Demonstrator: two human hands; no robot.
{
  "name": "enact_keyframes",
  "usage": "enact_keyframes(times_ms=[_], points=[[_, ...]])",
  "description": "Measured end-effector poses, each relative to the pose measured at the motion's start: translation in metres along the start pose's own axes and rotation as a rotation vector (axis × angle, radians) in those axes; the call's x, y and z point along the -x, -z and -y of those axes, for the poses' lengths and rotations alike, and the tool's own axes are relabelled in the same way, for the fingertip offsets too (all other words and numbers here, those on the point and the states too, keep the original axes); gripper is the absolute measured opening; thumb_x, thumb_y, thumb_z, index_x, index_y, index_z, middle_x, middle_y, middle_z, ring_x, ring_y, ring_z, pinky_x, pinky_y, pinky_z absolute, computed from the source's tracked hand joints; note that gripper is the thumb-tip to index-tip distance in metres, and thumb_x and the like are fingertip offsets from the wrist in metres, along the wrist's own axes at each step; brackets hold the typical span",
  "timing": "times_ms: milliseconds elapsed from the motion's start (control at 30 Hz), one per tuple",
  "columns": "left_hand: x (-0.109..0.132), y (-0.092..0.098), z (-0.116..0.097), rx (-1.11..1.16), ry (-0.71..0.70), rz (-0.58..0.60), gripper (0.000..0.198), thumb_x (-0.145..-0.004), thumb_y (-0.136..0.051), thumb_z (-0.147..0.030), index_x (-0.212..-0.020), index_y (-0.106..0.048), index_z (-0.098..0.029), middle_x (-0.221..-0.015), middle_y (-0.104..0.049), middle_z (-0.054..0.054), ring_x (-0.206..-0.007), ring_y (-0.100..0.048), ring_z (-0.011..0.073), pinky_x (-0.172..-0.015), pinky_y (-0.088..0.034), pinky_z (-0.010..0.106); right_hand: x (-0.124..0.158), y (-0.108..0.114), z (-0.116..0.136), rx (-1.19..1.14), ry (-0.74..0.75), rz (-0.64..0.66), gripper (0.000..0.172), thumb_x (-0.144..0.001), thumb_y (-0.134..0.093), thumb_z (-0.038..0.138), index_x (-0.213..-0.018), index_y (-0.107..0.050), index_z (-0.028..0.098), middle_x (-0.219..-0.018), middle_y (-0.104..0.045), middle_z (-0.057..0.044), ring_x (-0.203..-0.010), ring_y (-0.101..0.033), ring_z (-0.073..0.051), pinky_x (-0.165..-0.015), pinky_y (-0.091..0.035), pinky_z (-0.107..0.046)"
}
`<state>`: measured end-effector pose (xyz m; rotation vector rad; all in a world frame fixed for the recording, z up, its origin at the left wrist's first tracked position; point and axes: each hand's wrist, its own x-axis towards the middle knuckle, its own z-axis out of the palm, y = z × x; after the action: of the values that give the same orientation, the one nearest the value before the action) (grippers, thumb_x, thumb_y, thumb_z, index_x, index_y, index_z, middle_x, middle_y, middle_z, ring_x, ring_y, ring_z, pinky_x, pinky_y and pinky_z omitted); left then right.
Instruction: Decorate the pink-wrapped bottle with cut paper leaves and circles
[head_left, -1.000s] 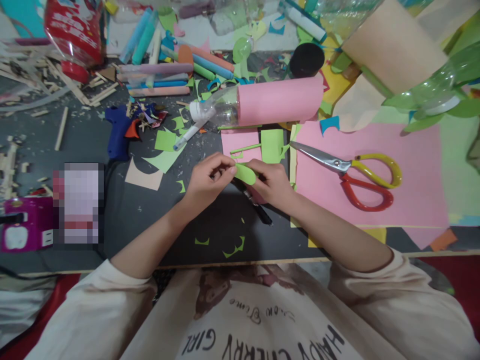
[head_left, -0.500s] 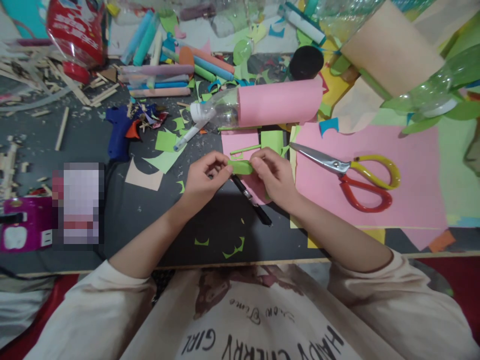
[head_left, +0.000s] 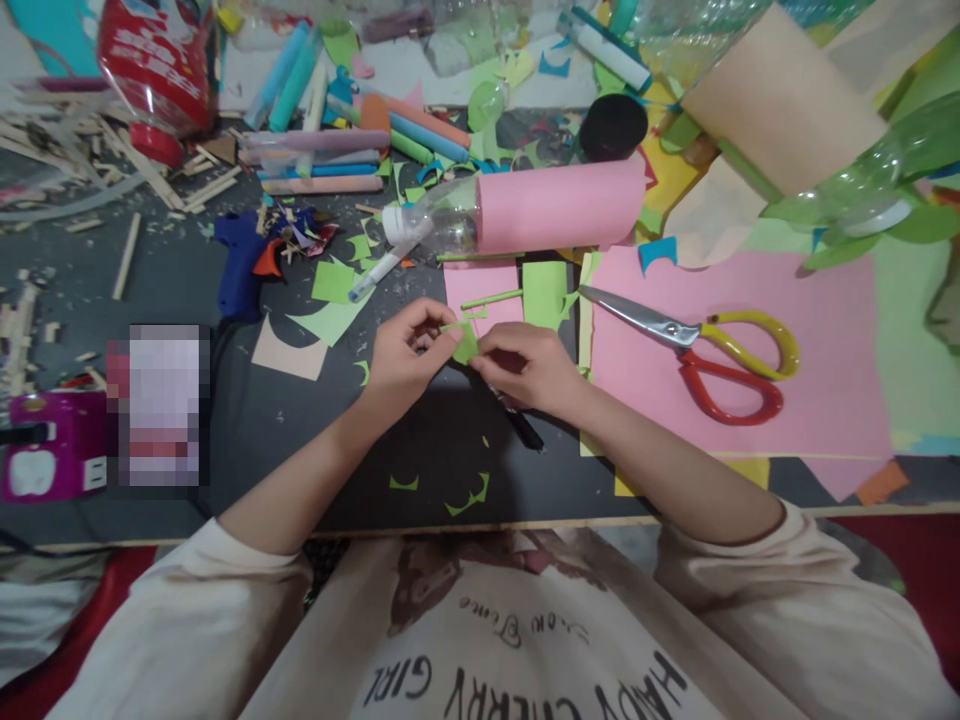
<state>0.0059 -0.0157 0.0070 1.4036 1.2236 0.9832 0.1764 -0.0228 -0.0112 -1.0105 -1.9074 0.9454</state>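
Left hand (head_left: 405,355) and right hand (head_left: 525,365) meet above dark tabletop (head_left: 300,440), both pinching small green paper piece (head_left: 465,343) between thumb and fingertips. Piece held between hands, just clear of table. Visible part runs slantwise, far end up-left, near end down-right; fingers cover rest, so full long axis unclear. Black pen (head_left: 521,428) lies diagonal under right hand. Scissors (head_left: 697,345) on pink sheet (head_left: 787,400) to right, blades pointing left toward hands.
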Motion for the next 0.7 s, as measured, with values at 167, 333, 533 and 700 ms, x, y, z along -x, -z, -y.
enact_keyframes(times_ms=[167,333,533,700], points=[[-0.0007,-0.0007,0.0062,-0.034,-0.059,0.057,0.016,-0.075,-0.066,-0.029,-0.069,-0.057,-0.018,-0.062,-0.053,-0.004,-0.052,-0.042,0.0063,-0.05,-0.036,0.019,-0.0017,0.0009,-0.0013,0.032,0.059,-0.018,0.016,-0.085,-0.055,0.022,-0.069,-0.053,0.02,-0.064,-0.058,0.001,-0.061,-0.05,-0.012,-0.065,-0.04,-0.028],[-0.0008,-0.0007,0.0086,-0.054,-0.079,0.087,0.017,-0.076,-0.067,-0.031,-0.069,-0.058,-0.018,-0.062,-0.053,-0.003,-0.052,-0.043,0.0067,-0.051,-0.038,0.02,-0.0006,0.0024,0.0001,-0.039,-0.026,-0.088,0.012,-0.086,-0.055,0.022,-0.074,-0.056,0.02,-0.066,-0.058,0.001,-0.059,-0.05,-0.011,-0.055,-0.039,-0.024],[-0.0009,-0.0011,0.0089,-0.05,-0.091,0.068,0.015,-0.075,-0.066,-0.029,-0.068,-0.058,-0.018,-0.063,-0.053,-0.004,-0.052,-0.042,0.0065,-0.051,-0.037,0.02,0.0,0.0025,0.0,-0.059,-0.027,-0.125,0.01,-0.086,-0.056,0.023,-0.076,-0.057,0.02,-0.069,-0.061,0.001,-0.06,-0.052,-0.011,-0.055,-0.04,-0.024],[-0.0012,-0.0019,0.009,-0.066,-0.097,0.085,0.015,-0.074,-0.067,-0.029,-0.067,-0.058,-0.018,-0.064,-0.052,-0.003,-0.054,-0.044,0.0066,-0.051,-0.039,0.02,-0.0001,0.0022,0.0008,-0.058,-0.033,-0.131,0.012,-0.087,-0.056,0.025,-0.076,-0.057,0.02,-0.069,-0.061,0.001,-0.059,-0.051,-0.01,-0.054,-0.04,-0.023]])
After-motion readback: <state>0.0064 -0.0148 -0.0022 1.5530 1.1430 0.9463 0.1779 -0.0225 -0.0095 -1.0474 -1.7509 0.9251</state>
